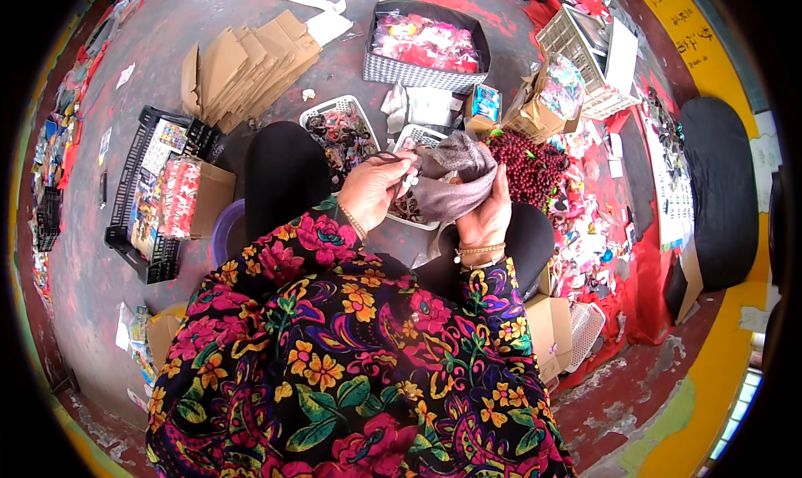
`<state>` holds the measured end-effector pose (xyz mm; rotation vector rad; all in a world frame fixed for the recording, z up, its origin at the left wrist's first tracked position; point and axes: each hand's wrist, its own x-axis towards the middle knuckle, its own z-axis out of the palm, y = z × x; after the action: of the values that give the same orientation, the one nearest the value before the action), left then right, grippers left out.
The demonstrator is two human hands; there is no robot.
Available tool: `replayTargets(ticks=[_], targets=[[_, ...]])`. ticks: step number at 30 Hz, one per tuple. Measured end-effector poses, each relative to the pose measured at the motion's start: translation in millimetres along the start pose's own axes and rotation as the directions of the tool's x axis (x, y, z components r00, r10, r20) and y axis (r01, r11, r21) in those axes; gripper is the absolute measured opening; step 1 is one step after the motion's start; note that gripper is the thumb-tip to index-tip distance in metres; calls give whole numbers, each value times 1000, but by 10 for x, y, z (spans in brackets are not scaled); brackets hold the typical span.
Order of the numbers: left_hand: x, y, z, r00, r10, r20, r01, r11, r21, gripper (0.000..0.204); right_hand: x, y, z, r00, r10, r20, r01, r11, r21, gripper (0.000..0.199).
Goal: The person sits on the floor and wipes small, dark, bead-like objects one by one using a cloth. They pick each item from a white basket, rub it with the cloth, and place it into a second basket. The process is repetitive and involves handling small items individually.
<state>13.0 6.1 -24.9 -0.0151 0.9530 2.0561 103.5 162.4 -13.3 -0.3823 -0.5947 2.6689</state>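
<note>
In front of my knees, my left hand is closed in a pinch on a thin dark loop with a small white charm. My right hand is wrapped around the lower right side of a greyish-mauve cloth, which is bunched up with a hollow at its top. Loop and cloth are close together, and I cannot tell whether they are joined. Under the cloth lies a white plastic basket, largely hidden. A second white basket beside my left knee is full of dark and coloured hair ties.
Dark red berry sprays lie right of my hands, near an open cardboard box. Ahead is a checkered bin of pink packets. Flattened cardboard and a black crate are left. Small items cover red cloth at right.
</note>
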Motion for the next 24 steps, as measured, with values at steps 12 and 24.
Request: replayTargets(ticks=[12,24], targets=[[61,5,8,998,-22,-53,17,996,-89,13,-1,63,8,995,102,15,-102,994,44,42],[46,-41,198,995,96,-38,-96,995,-4,18,-52,90,91,945,186,267,-192,981,-7,48]])
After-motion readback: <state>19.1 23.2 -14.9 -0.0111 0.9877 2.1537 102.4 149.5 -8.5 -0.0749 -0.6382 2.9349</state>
